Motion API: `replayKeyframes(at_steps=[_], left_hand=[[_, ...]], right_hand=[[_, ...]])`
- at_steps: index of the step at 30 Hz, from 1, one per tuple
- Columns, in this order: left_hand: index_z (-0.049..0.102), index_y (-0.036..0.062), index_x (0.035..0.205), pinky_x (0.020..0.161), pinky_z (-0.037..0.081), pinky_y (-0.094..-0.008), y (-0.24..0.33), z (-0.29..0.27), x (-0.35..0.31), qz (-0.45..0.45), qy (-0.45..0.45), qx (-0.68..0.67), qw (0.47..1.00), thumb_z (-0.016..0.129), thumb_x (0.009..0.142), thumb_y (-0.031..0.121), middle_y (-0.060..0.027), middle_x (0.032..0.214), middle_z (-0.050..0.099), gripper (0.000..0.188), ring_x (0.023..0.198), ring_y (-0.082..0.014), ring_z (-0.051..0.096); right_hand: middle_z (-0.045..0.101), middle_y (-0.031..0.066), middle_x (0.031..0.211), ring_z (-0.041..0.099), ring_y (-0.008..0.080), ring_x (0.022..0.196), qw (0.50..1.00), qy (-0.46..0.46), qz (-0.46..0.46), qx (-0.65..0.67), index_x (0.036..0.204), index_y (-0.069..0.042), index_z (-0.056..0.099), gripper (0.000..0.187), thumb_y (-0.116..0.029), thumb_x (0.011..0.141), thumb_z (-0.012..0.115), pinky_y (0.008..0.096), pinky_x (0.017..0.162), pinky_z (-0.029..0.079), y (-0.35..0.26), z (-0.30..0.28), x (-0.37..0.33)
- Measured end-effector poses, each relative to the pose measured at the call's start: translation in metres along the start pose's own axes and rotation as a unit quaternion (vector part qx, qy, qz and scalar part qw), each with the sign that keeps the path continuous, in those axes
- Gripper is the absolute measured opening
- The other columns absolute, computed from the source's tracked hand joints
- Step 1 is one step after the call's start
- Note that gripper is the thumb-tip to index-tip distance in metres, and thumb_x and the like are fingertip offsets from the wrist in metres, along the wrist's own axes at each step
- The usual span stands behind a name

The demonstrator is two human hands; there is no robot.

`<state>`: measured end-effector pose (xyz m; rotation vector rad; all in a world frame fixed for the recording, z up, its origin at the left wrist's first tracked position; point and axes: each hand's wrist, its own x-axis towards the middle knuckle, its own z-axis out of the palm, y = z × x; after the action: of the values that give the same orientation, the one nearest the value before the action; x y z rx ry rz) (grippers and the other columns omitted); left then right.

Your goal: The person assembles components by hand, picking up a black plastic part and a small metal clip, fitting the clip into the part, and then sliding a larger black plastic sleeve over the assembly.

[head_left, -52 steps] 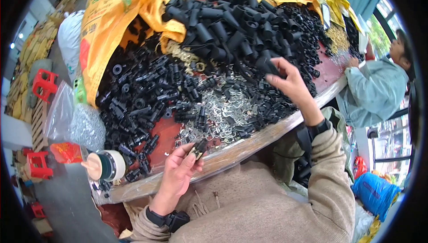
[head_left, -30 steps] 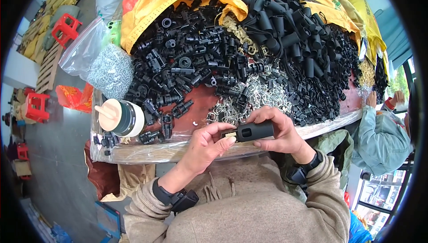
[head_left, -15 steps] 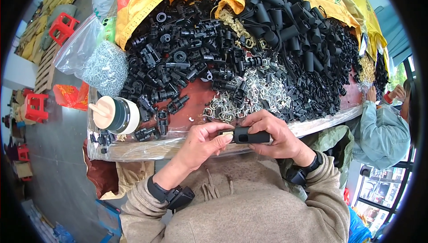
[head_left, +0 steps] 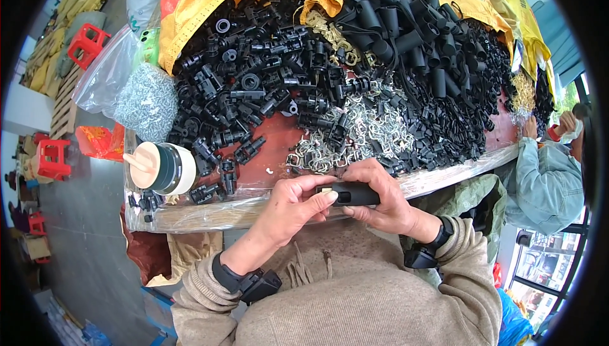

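Close to the table's front edge, my right hand [head_left: 388,203] is closed around a black plastic sleeve [head_left: 360,194] that has a rectangular slot in its side. The fingers of my left hand [head_left: 293,204] pinch a small cream-coloured piece [head_left: 326,190] at the sleeve's left end, beside the slot. Part of that piece is hidden under my left thumb and fingers. Just beyond my hands lies a heap of small bent metal clips [head_left: 374,131]. Black sleeves like the held one are piled farther back [head_left: 406,38].
Black moulded fittings [head_left: 247,82] cover the table's left side. A cup with a pale lid [head_left: 162,167] and a clear bag of screws [head_left: 147,101] stand at the left edge. Yellow sacks [head_left: 203,3] lie along the back. A co-worker in a light blue sleeve [head_left: 539,181] sits at right.
My hands have come closer together, with the sleeve shifted slightly left over the cream piece. Less of the left end shows between my fingers.
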<state>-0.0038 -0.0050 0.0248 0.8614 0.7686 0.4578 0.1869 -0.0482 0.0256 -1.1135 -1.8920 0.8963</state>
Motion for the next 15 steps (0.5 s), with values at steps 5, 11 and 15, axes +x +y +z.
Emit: replayKeyframes(at_steps=[5, 11, 15], left_hand=[[0.049, -0.0024, 0.113, 0.057, 0.046, -0.0197, -0.005, -0.011, 0.000, -0.026, 0.000, -0.008, 1.000, 0.060, 0.080, 0.013, -0.0024, 0.080, 0.058, 0.038, 0.063, -0.0058, 0.052], [0.034, -0.0019, 0.124, 0.056, 0.045, -0.0184, 0.000, -0.006, -0.001, -0.009, -0.042, -0.036, 0.998, 0.064, 0.076, 0.010, -0.0029, 0.088, 0.057, 0.058, 0.070, -0.0060, 0.053], [0.030, -0.0020, 0.126, 0.062, 0.046, -0.0199, 0.000, -0.004, -0.001, -0.025, -0.047, -0.059, 0.997, 0.065, 0.073, 0.006, -0.0047, 0.098, 0.055, 0.064, 0.080, -0.0087, 0.054]], right_hand=[[0.045, 0.0160, 0.112, 0.046, 0.0296, 0.102, 0.994, -0.101, 0.007, -0.043, 0.116, 0.000, 0.043, 0.060, -0.027, 0.070, 0.069, 0.0365, 0.083, 0.039, -0.001, -0.007, 0.003], [0.040, 0.0172, 0.122, 0.039, 0.0323, 0.114, 0.973, -0.209, -0.085, 0.041, 0.125, 0.000, 0.037, 0.076, -0.037, 0.067, 0.068, 0.0402, 0.092, 0.033, -0.007, -0.021, 0.032], [0.041, 0.0178, 0.122, 0.040, 0.0329, 0.114, 0.955, -0.257, -0.079, 0.124, 0.124, 0.001, 0.037, 0.078, -0.040, 0.066, 0.068, 0.0410, 0.092, 0.034, -0.007, -0.011, 0.031]])
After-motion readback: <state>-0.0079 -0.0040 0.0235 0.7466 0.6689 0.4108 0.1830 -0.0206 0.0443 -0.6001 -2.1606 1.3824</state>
